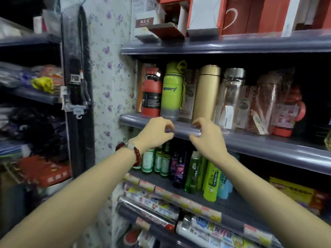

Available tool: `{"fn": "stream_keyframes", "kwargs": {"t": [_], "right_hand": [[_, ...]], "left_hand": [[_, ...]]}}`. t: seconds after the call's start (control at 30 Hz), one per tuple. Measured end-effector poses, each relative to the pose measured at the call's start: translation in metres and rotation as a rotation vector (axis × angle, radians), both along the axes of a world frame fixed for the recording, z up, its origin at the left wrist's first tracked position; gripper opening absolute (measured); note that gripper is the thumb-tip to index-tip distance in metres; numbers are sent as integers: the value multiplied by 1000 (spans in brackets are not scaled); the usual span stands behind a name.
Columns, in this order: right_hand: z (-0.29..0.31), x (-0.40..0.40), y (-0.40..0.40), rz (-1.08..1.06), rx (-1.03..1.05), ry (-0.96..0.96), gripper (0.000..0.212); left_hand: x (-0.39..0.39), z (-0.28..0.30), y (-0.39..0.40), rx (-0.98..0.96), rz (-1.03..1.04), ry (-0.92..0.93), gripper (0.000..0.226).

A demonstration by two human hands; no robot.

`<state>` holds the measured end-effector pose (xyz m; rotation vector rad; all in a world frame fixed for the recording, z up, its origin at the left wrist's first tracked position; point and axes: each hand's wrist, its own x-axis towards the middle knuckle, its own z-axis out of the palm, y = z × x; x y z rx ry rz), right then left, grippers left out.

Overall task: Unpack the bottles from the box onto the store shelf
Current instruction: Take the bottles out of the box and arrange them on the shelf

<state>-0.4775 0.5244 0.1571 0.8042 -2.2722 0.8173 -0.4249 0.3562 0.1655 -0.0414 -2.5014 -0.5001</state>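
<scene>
- The left hand (155, 133), with a dark red bead bracelet (133, 152) at the wrist, and the right hand (207, 136) are both raised in front of the rim of the grey metal store shelf (250, 142). Both have loosely curled fingers and grasp nothing.
- The bottles stand in a row on that shelf: a red plastic flask with a black label (151, 92), a lime-green sports bottle with a grey base and loop lid (172, 90), a matt gold metal thermos cylinder (206, 92), a clear glass tumbler with a steel cap (230, 99) and a red-lidded bottle wrapped in clear film (286, 111).
- The box is not in view, so I cannot tell how many bottles are left to unpack.
- The hands hover just in front of the green bottle and the gold thermos, which sit near the edge. The blur hides whether any fingertip touches the rim.
- Handling, as a judgement: all look empty and light, stiff-walled and tall, so easy to topple.
- The gold thermos is likely smooth and slippery; take it around mid-body.
- The glass tumbler is the fragile one; grip the body, not the cap.
- The film wrap may slide, so pinch it firmly.
</scene>
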Motion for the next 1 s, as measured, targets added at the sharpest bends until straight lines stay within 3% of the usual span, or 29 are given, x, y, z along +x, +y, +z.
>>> {"fn": "stream_keyframes", "kwargs": {"t": [0.13, 0.3, 0.43, 0.77, 1.0], "right_hand": [[-25, 24, -63, 142, 97, -146, 26], [-85, 69, -149, 306, 244, -310, 11], [-140, 105, -211, 410, 389, -412, 16], [-306, 172, -318, 625, 674, -574, 2], [-464, 200, -342, 727, 854, -726, 12]], "left_hand": [[42, -28, -46, -85, 97, -111, 22], [112, -80, -112, -47, 229, -262, 24], [166, -134, -160, -23, 325, -390, 24], [264, -301, -237, 192, 566, -683, 19], [299, -461, -245, 405, 693, -753, 5]]}}
